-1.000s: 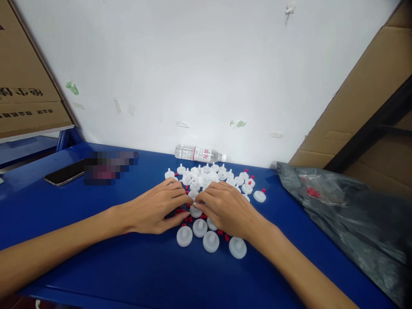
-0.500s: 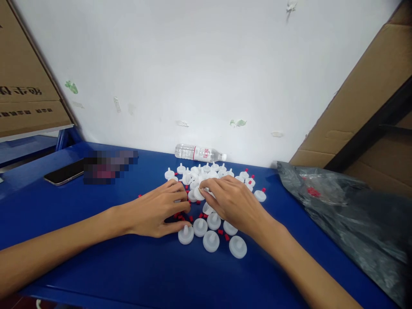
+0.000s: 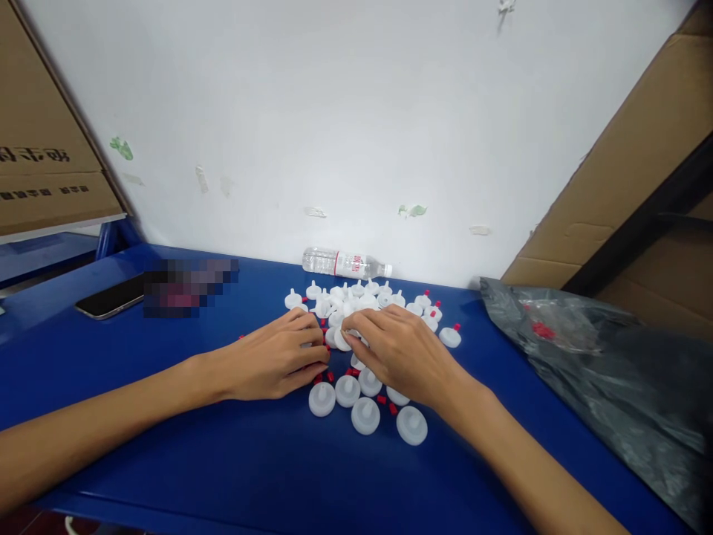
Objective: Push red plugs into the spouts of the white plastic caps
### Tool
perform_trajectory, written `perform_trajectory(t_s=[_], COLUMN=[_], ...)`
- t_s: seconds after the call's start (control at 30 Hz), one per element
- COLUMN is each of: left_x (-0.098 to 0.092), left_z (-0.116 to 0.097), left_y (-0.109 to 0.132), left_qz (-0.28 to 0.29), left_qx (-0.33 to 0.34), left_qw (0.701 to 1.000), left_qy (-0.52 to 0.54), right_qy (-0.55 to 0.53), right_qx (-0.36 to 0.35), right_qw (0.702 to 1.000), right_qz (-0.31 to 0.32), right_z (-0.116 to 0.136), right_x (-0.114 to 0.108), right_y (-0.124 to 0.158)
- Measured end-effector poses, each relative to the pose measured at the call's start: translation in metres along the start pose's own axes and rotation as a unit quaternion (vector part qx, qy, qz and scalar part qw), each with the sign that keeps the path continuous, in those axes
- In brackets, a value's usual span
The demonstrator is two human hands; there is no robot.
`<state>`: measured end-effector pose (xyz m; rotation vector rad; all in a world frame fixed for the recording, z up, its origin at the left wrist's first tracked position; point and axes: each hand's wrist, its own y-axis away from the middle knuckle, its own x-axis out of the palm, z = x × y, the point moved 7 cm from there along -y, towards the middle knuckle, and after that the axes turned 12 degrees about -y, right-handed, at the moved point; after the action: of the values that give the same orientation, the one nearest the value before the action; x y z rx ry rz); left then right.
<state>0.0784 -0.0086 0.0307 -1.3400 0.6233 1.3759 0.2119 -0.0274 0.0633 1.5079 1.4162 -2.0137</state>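
Many white plastic spout caps [image 3: 365, 416], round with a thin nozzle in the middle, lie on the blue table. Small red tip caps [image 3: 382, 400] are scattered among them. My right hand [image 3: 398, 345] pinches one white spout cap [image 3: 342, 339] between thumb and fingers, over the pile. To its left, my left hand [image 3: 278, 355] rests low among the red tip caps, fingers curled and thumb drawn in against them. Whatever lies between those fingertips is hidden. A few white caps on the right, such as this one [image 3: 450, 337], carry a red tip.
Behind the pile a clear plastic bottle [image 3: 348, 263] lies on its side along the wall. A phone [image 3: 111, 296] and a blurred-out item are at left. A grey plastic bag [image 3: 601, 379] covers the right side, beside cardboard [image 3: 607, 171].
My left thumb has moved up from beside the nearest white cap to close against the fingers. My right hand still pinches its white cap and has shifted slightly left.
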Motion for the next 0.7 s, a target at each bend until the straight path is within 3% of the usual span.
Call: perform_trajectory(t_s=[0.7], left_x=[0.003], left_z=[0.000], left_y=[-0.001], left_qz=[0.009], left_qx=[0.027], left_qw=[0.999], left_qy=[-0.047], right_qy=[-0.047], right_qx=[0.038], right_qw=[0.994], right_qz=[0.090], right_z=[-0.002], right_x=[0.021], right_y=[0.003])
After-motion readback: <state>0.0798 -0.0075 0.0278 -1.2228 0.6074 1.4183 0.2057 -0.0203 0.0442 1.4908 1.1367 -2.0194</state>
